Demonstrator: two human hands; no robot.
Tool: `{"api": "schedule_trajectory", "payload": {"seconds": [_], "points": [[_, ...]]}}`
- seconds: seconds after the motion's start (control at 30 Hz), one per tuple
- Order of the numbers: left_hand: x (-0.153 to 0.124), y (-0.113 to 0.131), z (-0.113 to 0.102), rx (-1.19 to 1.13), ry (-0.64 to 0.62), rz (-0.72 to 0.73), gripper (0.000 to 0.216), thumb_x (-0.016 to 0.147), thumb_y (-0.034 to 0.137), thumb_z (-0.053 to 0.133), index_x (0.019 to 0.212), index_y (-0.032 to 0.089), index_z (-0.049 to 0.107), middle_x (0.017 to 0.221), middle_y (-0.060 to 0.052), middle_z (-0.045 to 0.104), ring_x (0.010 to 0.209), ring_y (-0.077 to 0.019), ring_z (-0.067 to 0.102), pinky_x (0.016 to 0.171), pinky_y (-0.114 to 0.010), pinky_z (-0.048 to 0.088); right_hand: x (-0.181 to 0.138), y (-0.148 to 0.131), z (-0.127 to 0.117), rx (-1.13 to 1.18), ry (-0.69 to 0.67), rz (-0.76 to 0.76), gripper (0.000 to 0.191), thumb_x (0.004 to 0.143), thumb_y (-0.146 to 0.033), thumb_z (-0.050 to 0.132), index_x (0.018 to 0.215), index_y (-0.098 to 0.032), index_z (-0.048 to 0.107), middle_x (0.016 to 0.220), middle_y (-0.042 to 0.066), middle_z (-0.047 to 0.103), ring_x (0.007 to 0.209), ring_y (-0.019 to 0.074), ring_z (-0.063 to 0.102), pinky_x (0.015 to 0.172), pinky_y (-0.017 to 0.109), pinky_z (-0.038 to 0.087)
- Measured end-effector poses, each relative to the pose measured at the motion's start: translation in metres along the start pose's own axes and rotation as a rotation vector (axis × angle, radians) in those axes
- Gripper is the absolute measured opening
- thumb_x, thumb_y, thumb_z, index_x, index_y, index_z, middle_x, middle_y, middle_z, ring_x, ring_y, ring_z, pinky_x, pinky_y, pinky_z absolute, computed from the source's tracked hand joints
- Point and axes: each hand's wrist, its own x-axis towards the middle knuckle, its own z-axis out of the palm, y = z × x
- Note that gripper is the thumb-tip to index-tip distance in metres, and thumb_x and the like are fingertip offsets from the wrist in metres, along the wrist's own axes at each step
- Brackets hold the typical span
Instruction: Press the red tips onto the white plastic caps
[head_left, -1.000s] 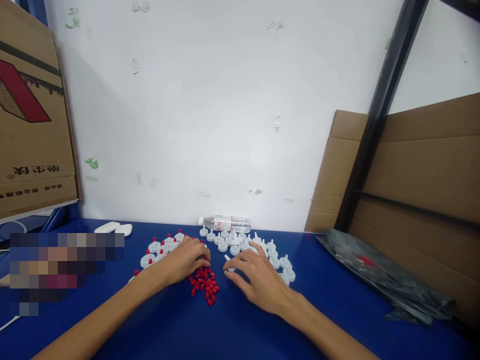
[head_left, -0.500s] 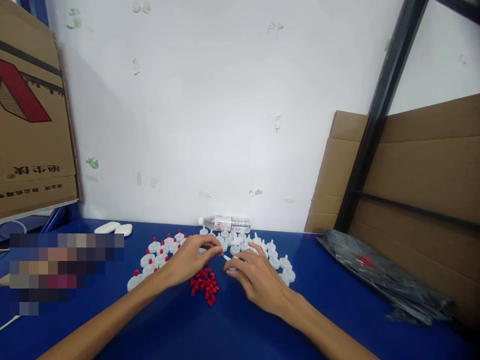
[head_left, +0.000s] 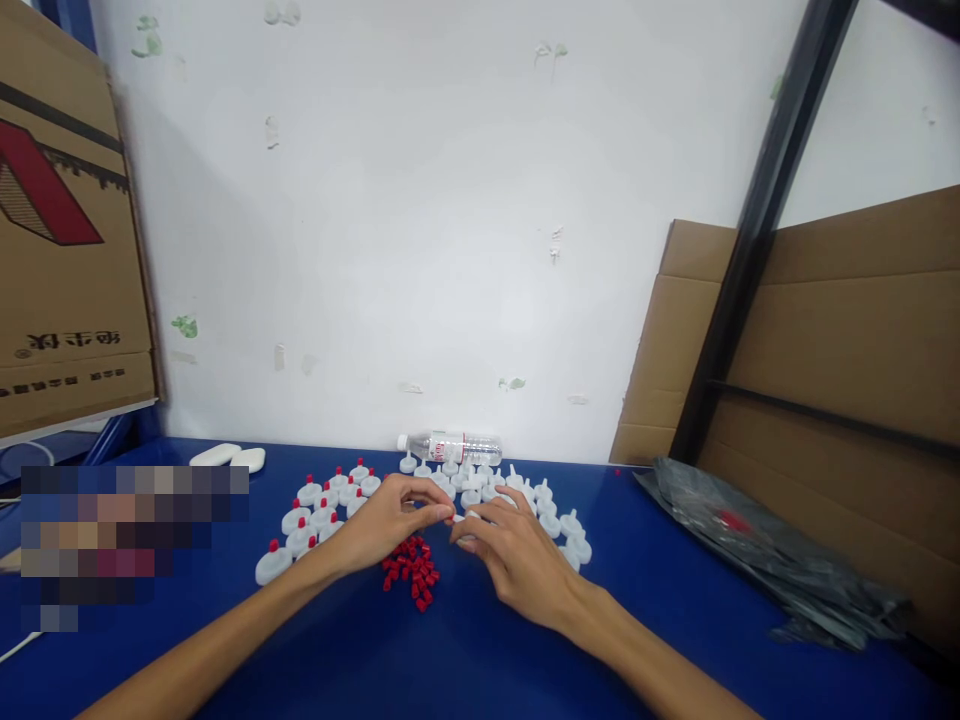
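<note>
My left hand [head_left: 401,515] pinches a small red cap [head_left: 451,519], mostly hidden by the fingertips. My right hand [head_left: 517,545] is closed around a white nozzle lid [head_left: 468,516], its spout pointing left at the red cap. The cap and the spout tip meet or nearly meet; I cannot tell which. Below the left hand lies a pile of loose red caps [head_left: 420,575]. To the left stand several white lids with red tips [head_left: 274,563]. Behind and right of my hands are several white lids with bare spouts [head_left: 571,524].
A clear plastic bottle [head_left: 480,447] lies on its side against the wall. Two white rounded objects [head_left: 247,459] rest at the back left. Grey plastic bags [head_left: 780,560] lie on the right of the blue table [head_left: 480,665]. Cardboard [head_left: 862,380] leans at the right.
My left hand has moved slightly right, bringing the red cap up to the spout of the white lid. My right hand has stayed almost still.
</note>
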Motion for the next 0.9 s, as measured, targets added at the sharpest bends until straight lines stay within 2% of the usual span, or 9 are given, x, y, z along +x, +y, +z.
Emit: {"api": "schedule_trajectory", "payload": {"seconds": [0.23, 0.5, 0.7, 0.9], "points": [[0.0, 0.004, 0.003, -0.027, -0.09, 0.029, 0.034, 0.091, 0.044, 0.057, 0.085, 0.016, 0.075, 0.087, -0.005, 0.076, 0.087, -0.021, 0.069, 0.083, -0.029, 0.049, -0.002, -0.003, -0.002, -0.048, 0.01, -0.018, 0.025, 0.091, -0.007, 0.048, 0.105, -0.025, 0.057, 0.098, 0.001, 0.064, 0.092, 0.0168, 0.056, 0.109, 0.044, 0.024], [-0.003, 0.001, 0.011, -0.048, -0.054, 0.034, 0.037, 0.091, 0.045, 0.056, 0.075, 0.015, 0.073, 0.081, -0.006, 0.075, 0.081, -0.0213, 0.069, 0.079, -0.028, 0.05, -0.003, -0.004, -0.001, -0.076, 0.0, -0.014, 0.029, 0.085, -0.003, 0.046, 0.102, -0.024, 0.056, 0.092, 0.002, 0.059, 0.088, 0.0183, 0.053, 0.105, 0.044, 0.028], [-0.004, 0.007, 0.017, -0.046, -0.041, 0.033, 0.041, 0.091, 0.048, 0.055, 0.07, 0.016, 0.072, 0.077, -0.006, 0.075, 0.079, -0.0211, 0.069, 0.079, -0.029, 0.051, -0.005, -0.005, 0.0, -0.084, -0.016, -0.007, 0.034, 0.082, -0.001, 0.046, 0.104, -0.025, 0.056, 0.094, 0.002, 0.058, 0.092, 0.0176, 0.053, 0.108, 0.043, 0.027], [-0.002, 0.007, 0.015, -0.005, -0.032, 0.033, 0.041, 0.092, 0.045, 0.054, 0.067, 0.017, 0.072, 0.075, -0.005, 0.075, 0.077, -0.0206, 0.069, 0.076, -0.028, 0.049, -0.004, -0.009, 0.002, -0.149, -0.017, -0.019, 0.039, 0.075, 0.001, 0.048, 0.104, -0.023, 0.056, 0.095, 0.004, 0.057, 0.095, 0.0206, 0.052, 0.108, 0.045, 0.028]]}}
